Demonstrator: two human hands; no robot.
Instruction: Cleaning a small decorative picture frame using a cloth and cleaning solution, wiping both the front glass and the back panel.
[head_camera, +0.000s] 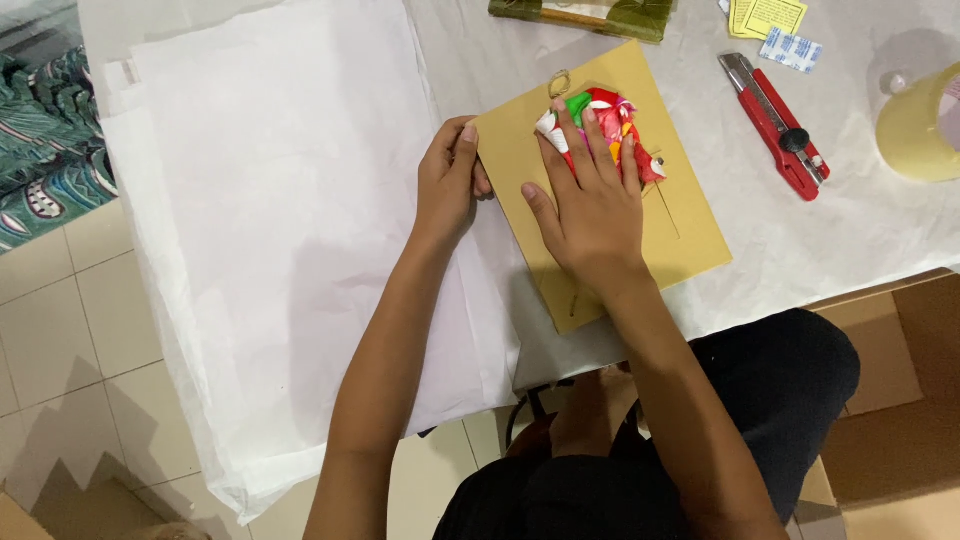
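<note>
Pale square-tiled floor at left, green patterned fabric far left, brown cardboard box near right, white paper-covered table.

Both forearms reach forward, bare to the elbow, converging toward the hands. Left hand lies palm down, fingers held together and slightly curled, thumb tucked along its right side. Just right of it, right hand presses flat, fingers spread and extended forward, thumb angled out leftward.

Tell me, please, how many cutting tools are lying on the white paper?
1: a red utility knife lies right of the tan card, near the tape roll. Others may lie beyond the frame.
</note>
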